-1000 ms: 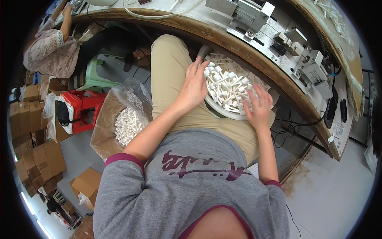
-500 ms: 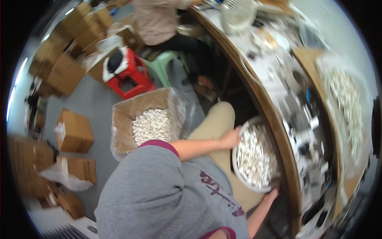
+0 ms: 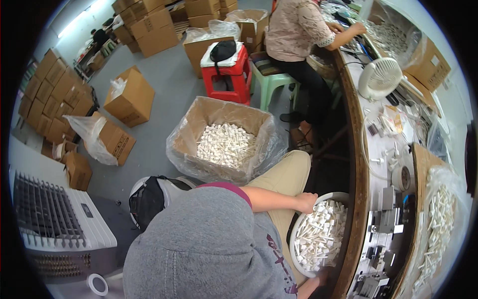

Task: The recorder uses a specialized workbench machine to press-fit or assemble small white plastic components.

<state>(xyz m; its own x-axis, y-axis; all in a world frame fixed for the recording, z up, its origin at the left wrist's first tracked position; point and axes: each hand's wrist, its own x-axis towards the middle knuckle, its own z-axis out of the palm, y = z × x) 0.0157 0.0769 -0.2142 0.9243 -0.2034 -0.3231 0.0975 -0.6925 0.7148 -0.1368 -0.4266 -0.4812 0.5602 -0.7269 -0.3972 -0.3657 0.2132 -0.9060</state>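
While the fingers of the left hand point(image 3: 305, 203) clasp the basin point(image 3: 293, 243) at frame lower right, keep it level to retain the white pieces point(image 3: 321, 234); finger state of the blurred right hand point(image 3: 315, 283) cannot be told.

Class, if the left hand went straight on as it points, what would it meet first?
Probably the white pieces just inside the basin that the left hand holds; depth is unclear, so it might pass above them.

Small factory workshop: cartons point(image 3: 154, 27) stacked high, white parts point(image 3: 321, 234) in bulk, co-worker point(image 3: 296, 32) seated at long tabletop point(image 3: 356, 124) bearing metal fixtures point(image 3: 386, 217), probably jigs (small in view).
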